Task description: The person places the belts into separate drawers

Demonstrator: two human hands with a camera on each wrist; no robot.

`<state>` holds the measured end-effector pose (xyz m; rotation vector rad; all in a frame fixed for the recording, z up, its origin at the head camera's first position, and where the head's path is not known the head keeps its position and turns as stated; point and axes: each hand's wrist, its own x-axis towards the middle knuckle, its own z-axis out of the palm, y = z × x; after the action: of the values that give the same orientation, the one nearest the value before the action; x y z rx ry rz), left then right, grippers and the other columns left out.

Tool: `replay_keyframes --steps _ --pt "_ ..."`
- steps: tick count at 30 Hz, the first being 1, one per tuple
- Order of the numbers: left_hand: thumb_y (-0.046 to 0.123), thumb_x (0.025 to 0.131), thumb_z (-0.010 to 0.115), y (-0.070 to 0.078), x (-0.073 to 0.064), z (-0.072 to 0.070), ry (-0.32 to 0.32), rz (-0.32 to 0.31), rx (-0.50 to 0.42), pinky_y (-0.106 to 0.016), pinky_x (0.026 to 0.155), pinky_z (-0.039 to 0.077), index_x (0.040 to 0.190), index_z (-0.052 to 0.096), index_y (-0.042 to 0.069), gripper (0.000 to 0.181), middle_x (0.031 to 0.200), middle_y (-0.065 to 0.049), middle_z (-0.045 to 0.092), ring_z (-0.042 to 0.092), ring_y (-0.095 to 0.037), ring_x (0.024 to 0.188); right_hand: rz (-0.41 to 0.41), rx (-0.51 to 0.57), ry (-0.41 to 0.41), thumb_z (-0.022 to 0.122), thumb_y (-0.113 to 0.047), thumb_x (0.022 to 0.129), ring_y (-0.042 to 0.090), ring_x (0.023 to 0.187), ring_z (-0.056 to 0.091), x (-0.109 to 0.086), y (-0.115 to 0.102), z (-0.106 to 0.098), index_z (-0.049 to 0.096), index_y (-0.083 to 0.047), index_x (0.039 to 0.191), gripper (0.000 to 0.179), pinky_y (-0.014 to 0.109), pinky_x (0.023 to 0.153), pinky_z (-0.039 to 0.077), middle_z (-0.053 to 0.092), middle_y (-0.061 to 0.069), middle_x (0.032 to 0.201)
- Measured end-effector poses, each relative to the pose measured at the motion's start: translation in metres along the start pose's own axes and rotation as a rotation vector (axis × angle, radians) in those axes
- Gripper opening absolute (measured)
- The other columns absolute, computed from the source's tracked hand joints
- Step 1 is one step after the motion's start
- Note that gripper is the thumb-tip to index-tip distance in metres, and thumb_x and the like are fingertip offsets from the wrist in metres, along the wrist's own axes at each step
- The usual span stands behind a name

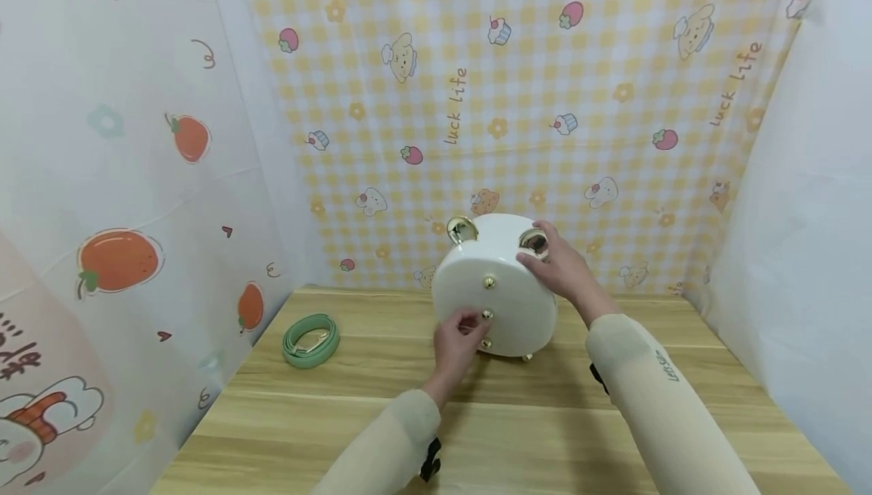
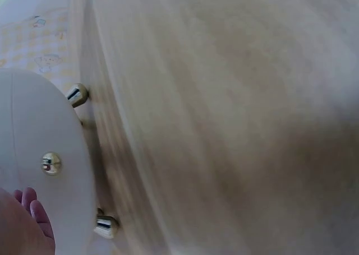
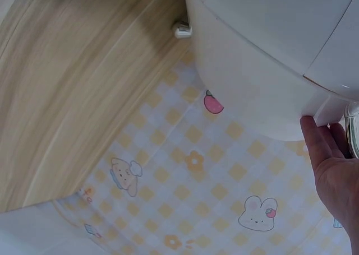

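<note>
As our right hand (image 1: 564, 264) grips the case (image 1: 519, 304), our left hand (image 1: 455, 345) pinches its middle knob (image 1: 487, 314), strap (image 1: 313, 359) left of case.

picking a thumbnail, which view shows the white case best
Head view: the white case is fully in frame, its three gold knobs visible. The left wrist view crops it to part of the knobbed face, the right wrist view to a curved, seamed part.

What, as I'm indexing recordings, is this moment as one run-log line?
left hand: pinches middle gold knob | right hand: holds white drawer box at gold ear | coiled green strap: on wooden table, left of box
</note>
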<state>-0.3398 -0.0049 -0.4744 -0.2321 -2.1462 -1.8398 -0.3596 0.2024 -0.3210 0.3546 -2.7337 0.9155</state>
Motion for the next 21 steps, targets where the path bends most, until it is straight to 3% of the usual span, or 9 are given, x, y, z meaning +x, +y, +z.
replay_keyframes --steps 8,16,21 --pt "0.007 0.081 0.08 -0.015 -0.004 -0.002 -0.012 0.026 0.071 -0.026 0.073 0.054 0.093 0.07 0.002 0.017 0.09 -0.008 0.069 0.066 -0.016 0.08 0.014 0.005 -0.002 0.057 -0.045 0.098 0.051 0.118 0.052 0.001 0.0 -0.001 0.019 -0.011 0.156 0.077 0.064 0.098 0.04 0.044 0.034 0.14" --pt "0.009 0.082 0.081 -0.031 -0.007 -0.002 -0.069 0.007 0.117 -0.025 0.07 0.052 0.09 0.071 0.003 0.014 0.086 -0.005 0.069 0.063 -0.014 0.079 0.008 -0.004 -0.001 0.057 -0.045 0.099 0.049 0.113 0.055 0.001 0.0 0.0 0.019 -0.01 0.156 0.077 0.064 0.096 0.042 0.048 0.034 0.137" --pt "0.009 0.08 0.08 -0.037 -0.008 0.003 -0.058 -0.001 0.135 -0.025 0.07 0.052 0.087 0.072 0.005 0.012 0.082 0.0 0.069 0.062 -0.01 0.076 0.015 -0.004 0.0 0.058 -0.045 0.099 0.049 0.116 0.054 0.002 0.0 0.0 0.019 -0.011 0.156 0.077 0.063 0.097 0.041 0.047 0.034 0.138"
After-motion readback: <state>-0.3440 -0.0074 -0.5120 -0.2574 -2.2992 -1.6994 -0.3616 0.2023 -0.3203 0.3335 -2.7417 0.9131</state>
